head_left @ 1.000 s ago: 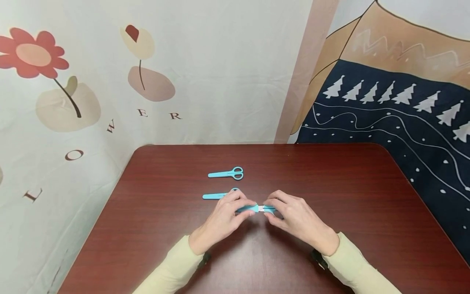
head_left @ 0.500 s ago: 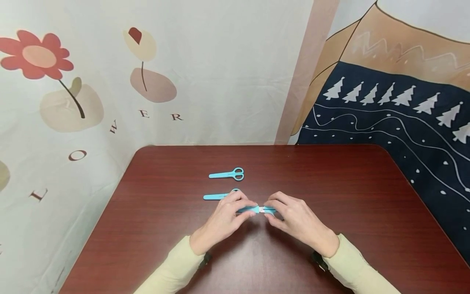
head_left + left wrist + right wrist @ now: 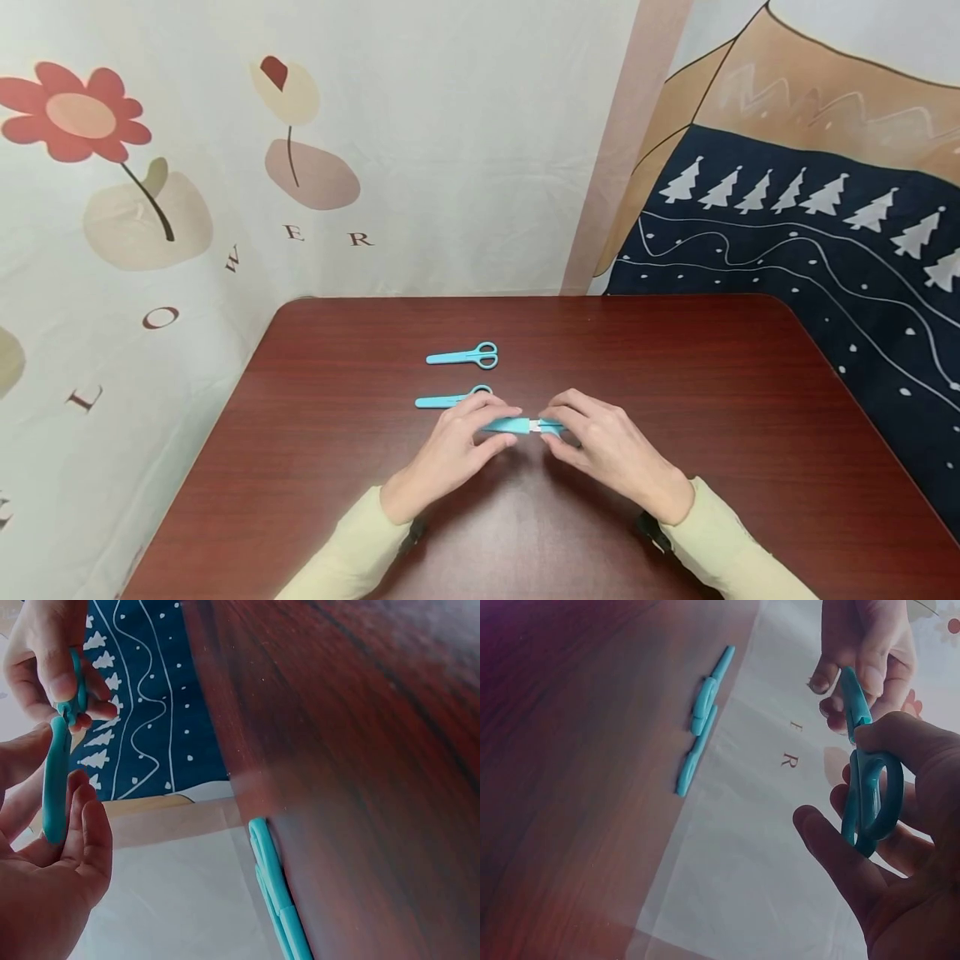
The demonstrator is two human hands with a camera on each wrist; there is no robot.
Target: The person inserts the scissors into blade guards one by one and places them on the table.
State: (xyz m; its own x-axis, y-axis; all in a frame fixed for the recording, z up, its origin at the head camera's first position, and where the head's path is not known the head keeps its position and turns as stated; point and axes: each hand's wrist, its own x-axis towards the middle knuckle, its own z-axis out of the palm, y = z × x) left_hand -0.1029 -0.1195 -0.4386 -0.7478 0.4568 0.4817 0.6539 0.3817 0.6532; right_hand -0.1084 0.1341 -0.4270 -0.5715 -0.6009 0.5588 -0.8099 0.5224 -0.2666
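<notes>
A pair of light-blue scissors, its blades mostly inside a blue sheath, is between both hands over the table, a short stretch of metal showing between sheath and handle. The right hand grips the scissors by the handle end; its finger loops show in the right wrist view. Around the sheath, the left hand has its thumb and fingers spread, with narrow gaps beside the sheath in the head view. Behind the left hand lies a second pair of scissors, its loops partly covered. Farther back rests a third pair.
The dark red-brown table extends around the hands, its far edge meeting a pale curtain with flower prints. On the right hangs a dark blue cloth with white trees. A dark strap shows at the right wrist.
The left hand's thumb and fingers have parted and drawn back slightly, uncovering more of the sheath. The right hand and the two lying pairs of scissors stay in place.
</notes>
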